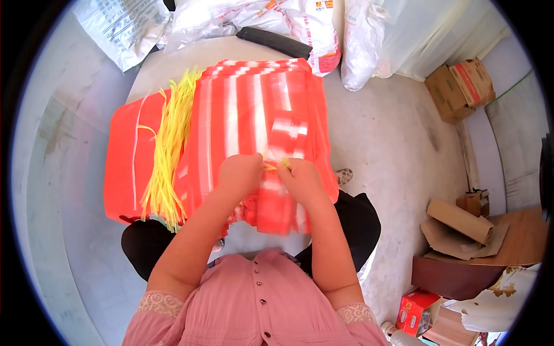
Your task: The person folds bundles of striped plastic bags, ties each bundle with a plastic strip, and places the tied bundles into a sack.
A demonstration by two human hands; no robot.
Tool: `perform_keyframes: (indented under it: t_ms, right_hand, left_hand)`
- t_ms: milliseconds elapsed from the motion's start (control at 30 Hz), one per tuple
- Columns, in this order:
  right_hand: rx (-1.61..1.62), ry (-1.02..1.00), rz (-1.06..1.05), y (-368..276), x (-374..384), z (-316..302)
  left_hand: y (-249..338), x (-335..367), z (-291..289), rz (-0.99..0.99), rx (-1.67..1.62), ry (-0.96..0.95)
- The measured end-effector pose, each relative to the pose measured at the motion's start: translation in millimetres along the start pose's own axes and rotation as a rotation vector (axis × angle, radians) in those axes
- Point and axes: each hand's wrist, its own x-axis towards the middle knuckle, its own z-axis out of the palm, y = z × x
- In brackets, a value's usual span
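Observation:
Both hands meet over a folded bundle of red-and-white striped plastic bags (276,199), blurred by motion. A thin yellow strip (269,167) crosses the bundle's middle. My left hand (240,175) is closed on the strip's left end, and my right hand (301,180) pinches its right end. Beneath lies a large stack of the same striped plastic bags (231,115). Many loose yellow strips (170,150) hang in a bunch along the stack's left side. Left of them sits a flat red plastic pile (122,161).
The stack rests on a pale table (156,75). A dark bar-shaped object (274,42) lies at its far edge, before white printed sacks (311,29). Cardboard boxes (459,89) stand far right; opened cardboard (461,230) and a red box (416,311) are nearer right.

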Motion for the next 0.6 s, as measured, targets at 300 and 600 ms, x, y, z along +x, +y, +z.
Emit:
perform_keyframes:
  t_ms: [300,600]
  right_hand:
    - [-0.184,0.033,-0.064,-8.7,-5.9,8.1]
    - [-0.212,0.100,-0.154,2.0,-6.5,20.6]
  left_hand:
    - [-9.0,-19.9,-41.7,0.355,-0.072,0.308]
    - [28.4,-8.1,-45.0,-0.013,-0.909,-0.199]
